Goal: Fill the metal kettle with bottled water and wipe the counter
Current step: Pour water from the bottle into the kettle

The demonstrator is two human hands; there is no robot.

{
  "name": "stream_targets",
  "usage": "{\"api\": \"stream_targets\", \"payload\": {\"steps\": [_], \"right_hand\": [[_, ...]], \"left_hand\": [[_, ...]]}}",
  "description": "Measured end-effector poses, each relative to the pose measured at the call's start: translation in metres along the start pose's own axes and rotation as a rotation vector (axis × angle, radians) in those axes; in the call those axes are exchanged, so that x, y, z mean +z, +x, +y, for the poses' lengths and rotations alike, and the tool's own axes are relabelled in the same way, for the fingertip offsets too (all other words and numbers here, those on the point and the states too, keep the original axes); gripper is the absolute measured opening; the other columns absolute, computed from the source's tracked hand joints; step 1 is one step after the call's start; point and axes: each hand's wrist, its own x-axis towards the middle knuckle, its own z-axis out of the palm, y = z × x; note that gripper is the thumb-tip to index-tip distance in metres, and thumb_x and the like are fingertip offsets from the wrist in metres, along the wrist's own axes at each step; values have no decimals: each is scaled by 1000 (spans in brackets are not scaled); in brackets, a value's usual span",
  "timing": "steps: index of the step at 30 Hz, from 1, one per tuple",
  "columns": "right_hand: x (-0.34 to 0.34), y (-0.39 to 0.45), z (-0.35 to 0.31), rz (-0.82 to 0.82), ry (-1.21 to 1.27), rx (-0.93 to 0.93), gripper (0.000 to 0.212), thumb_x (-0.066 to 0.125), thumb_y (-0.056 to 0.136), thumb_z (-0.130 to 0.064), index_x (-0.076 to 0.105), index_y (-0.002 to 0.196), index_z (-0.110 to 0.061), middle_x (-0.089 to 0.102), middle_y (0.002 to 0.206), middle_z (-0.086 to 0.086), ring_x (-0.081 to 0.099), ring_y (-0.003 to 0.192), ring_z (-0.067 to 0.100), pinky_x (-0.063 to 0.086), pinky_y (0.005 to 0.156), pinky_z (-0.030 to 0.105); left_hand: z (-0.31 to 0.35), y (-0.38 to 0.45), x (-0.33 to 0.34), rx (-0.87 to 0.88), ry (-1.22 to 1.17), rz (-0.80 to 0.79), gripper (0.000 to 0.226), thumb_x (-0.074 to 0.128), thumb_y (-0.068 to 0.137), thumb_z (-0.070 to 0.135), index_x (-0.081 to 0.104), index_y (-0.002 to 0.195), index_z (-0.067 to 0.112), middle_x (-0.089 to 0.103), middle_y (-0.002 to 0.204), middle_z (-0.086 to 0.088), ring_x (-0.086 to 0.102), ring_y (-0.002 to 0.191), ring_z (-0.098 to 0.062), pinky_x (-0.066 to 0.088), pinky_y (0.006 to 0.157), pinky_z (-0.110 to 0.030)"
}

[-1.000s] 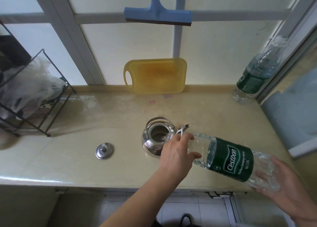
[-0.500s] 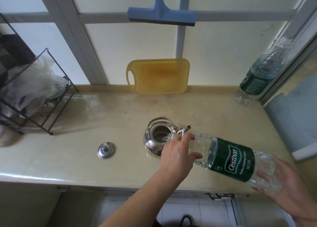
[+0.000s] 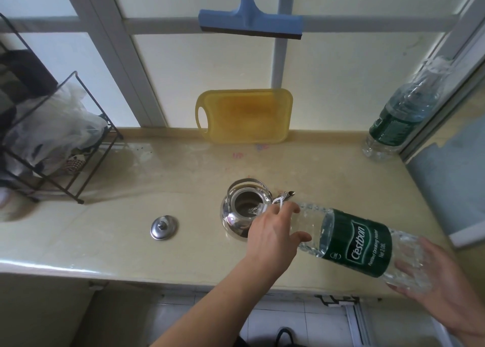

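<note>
Pouring from the head view: the left hand has its grip closed round the neck of the water bottle, the right hand cups its base. Its long axis runs from near right up to far left, mouth over the open kettle mid-table; lid lies left

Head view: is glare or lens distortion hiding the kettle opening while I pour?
Head view: soft daylight through the frosted window, no harsh shadows; wide-angle bending shows in the window frame and counter edge; a bright sheen runs along that front edge only; the kettle opening stays readable, the bottle neck at its rim partly behind the left hand; the right hand sits stretched in the corner.
</note>
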Motion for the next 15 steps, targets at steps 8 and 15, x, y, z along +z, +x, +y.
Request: {"api": "stream_targets", "payload": {"steps": [8,15], "right_hand": [[7,-2,-5,-91,23,46,65,73,63,-47,65,121,-19,70,110,8,67,92,29,60,62,43],[6,-2,-4,-65,20,34,38,46,99,-38,64,121,-13,76,99,10,65,95,31,59,68,42]], "left_hand": [[0,-3,1,-18,25,-19,52,72,77,50,50,119,28,62,113,-2,61,90,-23,50,72,-34],[6,-6,-4,-40,29,-37,52,71,79,50,51,122,29,60,118,1,60,95,-20,38,69,-25]]}}
